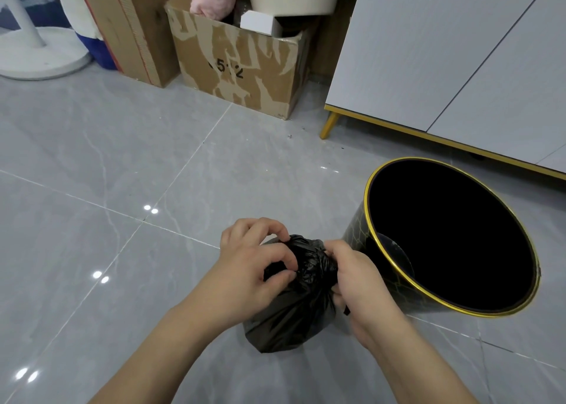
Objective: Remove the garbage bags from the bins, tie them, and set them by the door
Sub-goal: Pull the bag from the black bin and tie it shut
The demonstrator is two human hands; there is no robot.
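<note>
Tying: both hands work the gathered neck of the black garbage bag, which sits on the grey tile floor just beside the black gold-rimmed bin.
Left hand: fingers curled, pinching the bunched plastic at the top.
Right hand: fingers clamped on the neck's other side.
Bin: no liner visible inside.
Risk: thin plastic may tear if pulled hard; a loose knot could slip open when carried to the door, which is not in view.
</note>
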